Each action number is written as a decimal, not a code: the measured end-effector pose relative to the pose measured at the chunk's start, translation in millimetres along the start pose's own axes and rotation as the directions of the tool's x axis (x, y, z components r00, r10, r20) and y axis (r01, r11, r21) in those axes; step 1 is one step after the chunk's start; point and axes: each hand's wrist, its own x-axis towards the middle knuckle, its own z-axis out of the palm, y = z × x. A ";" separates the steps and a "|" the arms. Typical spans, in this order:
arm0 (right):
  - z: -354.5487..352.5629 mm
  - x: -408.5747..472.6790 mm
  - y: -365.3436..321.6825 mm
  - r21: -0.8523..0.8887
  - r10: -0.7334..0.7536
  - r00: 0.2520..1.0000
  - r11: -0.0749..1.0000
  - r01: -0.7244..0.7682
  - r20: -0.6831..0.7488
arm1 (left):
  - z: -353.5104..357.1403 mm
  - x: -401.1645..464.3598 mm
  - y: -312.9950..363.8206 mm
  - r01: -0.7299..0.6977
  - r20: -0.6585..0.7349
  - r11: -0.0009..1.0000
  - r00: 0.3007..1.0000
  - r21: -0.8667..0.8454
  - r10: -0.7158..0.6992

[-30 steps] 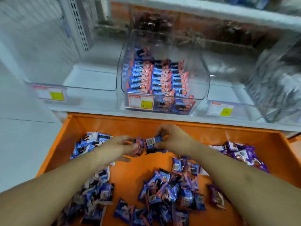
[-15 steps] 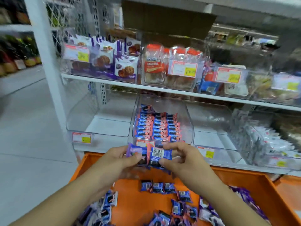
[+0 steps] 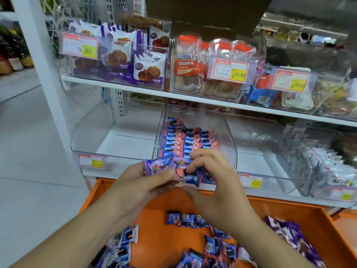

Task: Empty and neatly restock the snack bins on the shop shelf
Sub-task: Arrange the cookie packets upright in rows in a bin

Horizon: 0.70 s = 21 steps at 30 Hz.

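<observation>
My left hand (image 3: 143, 184) and my right hand (image 3: 210, 176) together hold a small bunch of blue and purple snack packets (image 3: 168, 166) just in front of the clear middle bin (image 3: 228, 136). That bin holds neat rows of blue and pink packets (image 3: 185, 140). My left fingers curl under the bunch; my right fingers pinch its right end. Below my hands lies an orange tray (image 3: 154, 206) with several loose packets (image 3: 183, 218) scattered on it.
A clear bin (image 3: 92, 130) with nothing in it stands left of the middle bin, another (image 3: 260, 144) to its right. Further right a bin (image 3: 316, 169) holds pale packets. The upper shelf (image 3: 135, 89) carries bins of waffle biscuits and jars. A white upright (image 3: 44, 74) is on the left.
Both hands lifted the bunch of packets from the orange tray up to the front of the middle bin. My view tilted up, so the upper shelf came into sight.
</observation>
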 end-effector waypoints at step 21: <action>-15.8 -13.3 5.4 0.480 0.448 0.883 0.749 -0.458 0.144 | -8.7 -18.4 5.1 0.011 -0.176 0.987 0.984 0.158 0.017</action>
